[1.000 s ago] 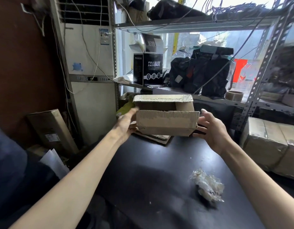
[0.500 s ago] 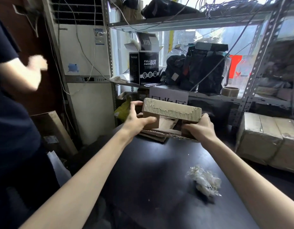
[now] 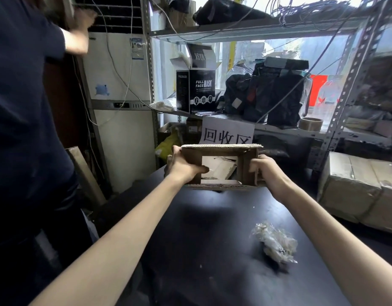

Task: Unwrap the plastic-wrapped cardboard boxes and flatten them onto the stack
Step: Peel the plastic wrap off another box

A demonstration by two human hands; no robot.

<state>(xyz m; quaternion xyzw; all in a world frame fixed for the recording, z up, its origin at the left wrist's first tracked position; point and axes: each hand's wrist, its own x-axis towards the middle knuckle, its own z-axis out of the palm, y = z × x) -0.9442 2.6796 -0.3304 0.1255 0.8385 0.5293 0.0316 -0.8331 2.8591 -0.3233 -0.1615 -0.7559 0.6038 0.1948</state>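
1. Brown corrugated board is what you have in both hands: the cardboard box point(image 3: 221, 151) sits at the far edge of the black counter point(image 3: 201, 239), turned so that its open end faces you and you look straight through it.
2. Your left hand point(image 3: 184, 167) grips the box's left wall, with the thumb curled over to the inside and the fingers wrapped round the outside.
3. Your right hand point(image 3: 265, 171) grips the right wall the same way, fingers bent round the edge of the board.
4. Whether the bottom of the box rests on the counter or hangs just above it cannot be told.
5. Through the open box you see the stack of flattened cardboard point(image 3: 218, 167), lying just beyond it at the counter's far edge.
6. A crumpled wad of clear plastic wrap point(image 3: 275, 244) lies on the counter toward its right edge, well apart from the box and nearer to you.
7. Off the counter's right side, plastic-wrapped boxes point(image 3: 356, 188) sit side by side, low beside the metal shelving point(image 3: 353, 69).
8. On the shelf behind the box hangs a white paper sign point(image 3: 227, 134); above it stand a black mask carton point(image 3: 198, 91) with its lid flaps up and a roll of tape point(image 3: 310, 124).
9. Beside you on the left stands another person in a dark shirt point(image 3: 25, 107), one arm raised.
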